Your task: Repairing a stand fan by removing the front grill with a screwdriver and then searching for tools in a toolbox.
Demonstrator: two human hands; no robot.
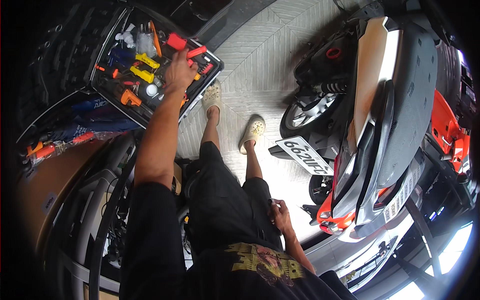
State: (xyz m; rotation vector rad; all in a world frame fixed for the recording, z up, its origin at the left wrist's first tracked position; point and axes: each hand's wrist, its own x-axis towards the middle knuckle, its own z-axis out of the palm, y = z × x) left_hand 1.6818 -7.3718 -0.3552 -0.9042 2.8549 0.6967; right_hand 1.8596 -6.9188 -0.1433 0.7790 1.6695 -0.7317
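Note:
My left hand (181, 72) reaches down into an open black toolbox (112, 97) at the upper left. Its fingers close round a red tool handle (197, 51); what kind of tool it belongs to is hidden. Beside it lies another red piece (176, 41). Yellow handles (144, 74), an orange gun-shaped tool (130, 98), a white round piece (151, 90) and a clear plastic bag (145, 44) lie in the box. My right hand (281, 216) stays low by my right thigh, fingers curled round a small dark thing I cannot make out.
A motorbike (395, 120) with a black seat and a number plate (305, 155) stands on the right. Left of me are a cardboard box (60, 185) and packaged orange-handled tools (45, 151). My feet, in beige clogs (254, 128), stand on patterned paving (255, 65).

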